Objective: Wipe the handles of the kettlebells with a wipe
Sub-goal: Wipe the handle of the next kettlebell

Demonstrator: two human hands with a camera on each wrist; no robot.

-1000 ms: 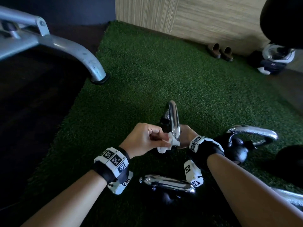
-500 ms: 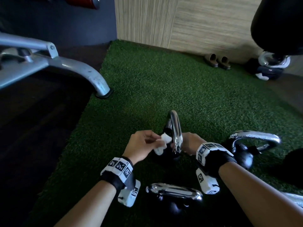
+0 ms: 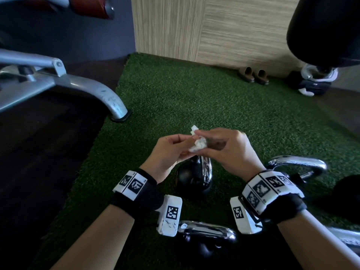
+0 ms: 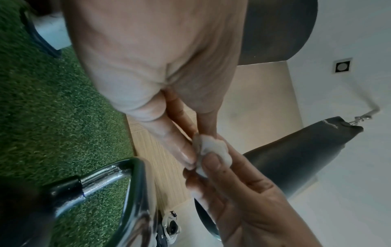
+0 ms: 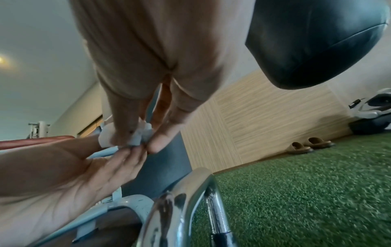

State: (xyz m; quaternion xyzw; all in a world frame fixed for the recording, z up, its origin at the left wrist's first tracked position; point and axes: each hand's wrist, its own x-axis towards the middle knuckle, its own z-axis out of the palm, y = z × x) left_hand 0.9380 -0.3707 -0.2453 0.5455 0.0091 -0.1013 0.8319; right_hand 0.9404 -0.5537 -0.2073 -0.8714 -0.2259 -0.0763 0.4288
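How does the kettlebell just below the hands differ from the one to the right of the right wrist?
The kettlebell below the hands shows its handle edge-on; the right kettlebell shows its loop broadside. The first sits between both wrists; the second is partly hidden behind the right wristband. Both have chrome handles, black bodies, and rest untouched on the turf.

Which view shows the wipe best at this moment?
The left wrist view: the wipe sits unblocked, pinched between fingertips of the left hand and right hand. The right wrist view shows it partly behind fingers; the head view shows it small, mostly covered by both hands.

No readable text, only coded squares on wrist bands (image 3: 134,187).
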